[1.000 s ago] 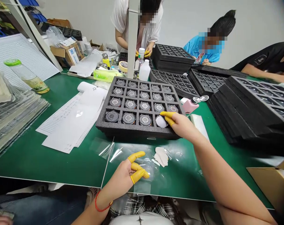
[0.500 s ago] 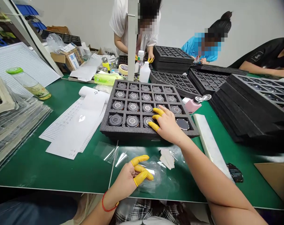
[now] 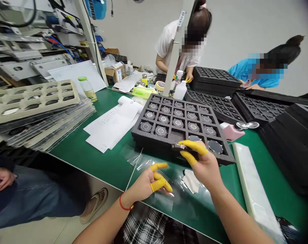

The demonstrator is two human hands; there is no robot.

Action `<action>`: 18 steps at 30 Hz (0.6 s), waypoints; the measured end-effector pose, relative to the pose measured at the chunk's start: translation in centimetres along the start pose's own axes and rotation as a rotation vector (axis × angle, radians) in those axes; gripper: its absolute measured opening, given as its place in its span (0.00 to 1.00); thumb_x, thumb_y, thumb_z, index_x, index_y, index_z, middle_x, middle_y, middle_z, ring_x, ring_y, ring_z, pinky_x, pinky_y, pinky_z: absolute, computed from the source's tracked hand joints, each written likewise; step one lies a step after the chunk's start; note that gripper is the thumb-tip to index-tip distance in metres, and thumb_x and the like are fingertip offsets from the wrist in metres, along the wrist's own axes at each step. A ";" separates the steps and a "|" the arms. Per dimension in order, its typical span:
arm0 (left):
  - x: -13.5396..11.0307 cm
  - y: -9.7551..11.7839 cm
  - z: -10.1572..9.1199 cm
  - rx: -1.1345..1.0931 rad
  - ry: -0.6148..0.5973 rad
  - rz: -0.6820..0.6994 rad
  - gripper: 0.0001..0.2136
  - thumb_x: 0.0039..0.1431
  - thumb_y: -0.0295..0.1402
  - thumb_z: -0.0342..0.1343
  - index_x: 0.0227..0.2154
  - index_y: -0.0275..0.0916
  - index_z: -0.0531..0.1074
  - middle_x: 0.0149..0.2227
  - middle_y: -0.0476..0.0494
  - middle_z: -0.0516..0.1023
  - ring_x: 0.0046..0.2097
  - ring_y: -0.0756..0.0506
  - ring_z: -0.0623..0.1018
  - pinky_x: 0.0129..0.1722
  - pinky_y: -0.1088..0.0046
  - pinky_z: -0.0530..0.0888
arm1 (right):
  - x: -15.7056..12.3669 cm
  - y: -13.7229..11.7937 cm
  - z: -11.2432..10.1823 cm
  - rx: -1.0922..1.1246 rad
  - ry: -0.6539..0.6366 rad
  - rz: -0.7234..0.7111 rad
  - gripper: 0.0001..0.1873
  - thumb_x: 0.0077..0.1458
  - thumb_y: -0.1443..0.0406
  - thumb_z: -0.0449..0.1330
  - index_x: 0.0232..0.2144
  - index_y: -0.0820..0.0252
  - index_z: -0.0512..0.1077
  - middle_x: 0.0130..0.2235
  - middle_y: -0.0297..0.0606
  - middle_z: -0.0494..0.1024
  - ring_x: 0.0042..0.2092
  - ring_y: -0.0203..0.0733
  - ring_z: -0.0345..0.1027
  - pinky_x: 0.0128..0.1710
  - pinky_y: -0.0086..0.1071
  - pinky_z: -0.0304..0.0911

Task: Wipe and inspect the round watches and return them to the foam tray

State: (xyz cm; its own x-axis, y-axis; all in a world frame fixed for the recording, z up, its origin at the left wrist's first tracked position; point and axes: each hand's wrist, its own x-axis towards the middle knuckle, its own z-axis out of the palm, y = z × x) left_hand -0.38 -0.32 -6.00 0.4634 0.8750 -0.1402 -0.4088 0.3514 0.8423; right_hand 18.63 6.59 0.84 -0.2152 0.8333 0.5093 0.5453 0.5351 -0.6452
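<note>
My right hand, in yellow finger cots, pinches a dark round watch case edge-on at the front of the black foam tray. Rows of watch cases lie in the tray, most with their backs up. One front-row compartment holds no watch; a watch with a dark glossy face sits at the front right corner. My left hand, also in yellow finger cots, hovers over clear plastic film with its index finger stretched out and apart. A crumpled white cloth lies between my hands.
Paper sheets lie left of the tray. A pink pump bottle and a long white block stand to the right. Stacked black trays fill the far right. Pale trays are piled left. Co-workers sit or stand around.
My right hand has lifted a watch case out of the front row and brought it toward me. My left hand keeps much the same pose. The view has swung left.
</note>
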 end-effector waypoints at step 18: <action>-2.1 1.3 4.3 0.467 0.042 -0.035 0.26 0.49 0.28 0.66 0.51 0.41 0.63 0.42 0.45 0.75 0.42 0.44 0.76 0.41 0.68 0.74 | -7.2 -2.3 0.6 0.084 -0.233 -0.428 0.24 0.60 0.74 0.48 0.57 0.54 0.59 0.39 0.40 0.78 0.39 0.41 0.73 0.35 0.33 0.71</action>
State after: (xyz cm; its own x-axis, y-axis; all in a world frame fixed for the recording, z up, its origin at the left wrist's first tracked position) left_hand 1.51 -3.16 -2.36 0.4340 0.8817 -0.1853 0.0087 0.2015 0.9794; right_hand 18.46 -0.50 -1.70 -0.5861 0.5399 0.6041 0.3033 0.8376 -0.4544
